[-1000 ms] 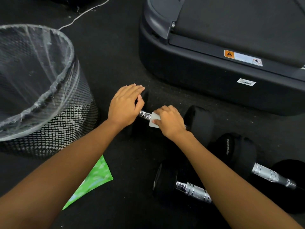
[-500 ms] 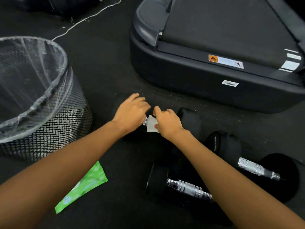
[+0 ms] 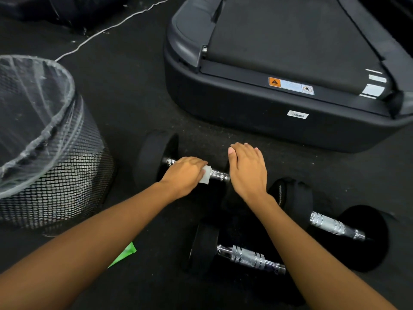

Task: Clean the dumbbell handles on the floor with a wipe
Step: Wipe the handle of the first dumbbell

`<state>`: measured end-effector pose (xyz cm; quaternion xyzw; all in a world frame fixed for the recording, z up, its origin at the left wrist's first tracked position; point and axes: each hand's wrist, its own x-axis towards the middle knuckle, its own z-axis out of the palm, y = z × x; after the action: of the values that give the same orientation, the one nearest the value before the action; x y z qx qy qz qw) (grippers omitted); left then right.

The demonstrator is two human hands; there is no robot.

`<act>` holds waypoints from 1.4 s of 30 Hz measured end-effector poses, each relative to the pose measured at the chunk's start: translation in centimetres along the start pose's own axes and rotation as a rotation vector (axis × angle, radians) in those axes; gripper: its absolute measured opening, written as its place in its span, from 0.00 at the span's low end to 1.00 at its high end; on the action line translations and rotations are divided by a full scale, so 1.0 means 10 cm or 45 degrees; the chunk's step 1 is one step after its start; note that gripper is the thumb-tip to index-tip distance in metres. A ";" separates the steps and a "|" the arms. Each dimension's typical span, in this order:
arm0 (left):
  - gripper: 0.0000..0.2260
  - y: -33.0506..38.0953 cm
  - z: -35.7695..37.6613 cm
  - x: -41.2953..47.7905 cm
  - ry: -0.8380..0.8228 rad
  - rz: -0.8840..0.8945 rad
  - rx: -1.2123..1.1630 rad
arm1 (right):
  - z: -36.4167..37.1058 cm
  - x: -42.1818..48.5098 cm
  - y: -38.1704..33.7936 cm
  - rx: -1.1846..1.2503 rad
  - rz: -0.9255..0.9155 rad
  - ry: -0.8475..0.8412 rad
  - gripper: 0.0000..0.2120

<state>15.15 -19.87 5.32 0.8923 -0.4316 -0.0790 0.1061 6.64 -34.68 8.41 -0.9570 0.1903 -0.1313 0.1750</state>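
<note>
The left hand (image 3: 185, 173) is gripping the wipe (image 3: 206, 174) around the handle (image 3: 218, 174) of the far dumbbell (image 3: 156, 157) on the floor (image 3: 134, 97), the right hand (image 3: 247, 168) is lying open on its right weight, and, as I judge, the near dumbbell (image 3: 248, 257) and the right dumbbell (image 3: 333, 225) are waiting uncleaned.

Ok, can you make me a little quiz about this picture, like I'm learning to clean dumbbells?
1. True or false: the right hand lies flat on one end of a dumbbell.
2. What holds the wipe? A) left hand B) right hand C) nothing
3. Fill in: the mesh bin stands nearer the ___ hand.
Key: 1 true; 2 A; 3 left.
</note>
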 end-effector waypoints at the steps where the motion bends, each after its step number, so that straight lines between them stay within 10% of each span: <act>1: 0.19 -0.01 0.02 0.01 0.005 -0.003 0.000 | 0.02 -0.01 -0.01 -0.004 0.006 0.036 0.19; 42: 0.17 0.19 -0.01 0.38 -0.270 0.114 -0.007 | 0.16 -0.05 0.03 -0.033 0.068 0.338 0.24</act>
<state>16.10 -24.00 5.73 0.8584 -0.4797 -0.1694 0.0658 6.58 -34.23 6.79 -0.9280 0.2387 -0.2497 0.1395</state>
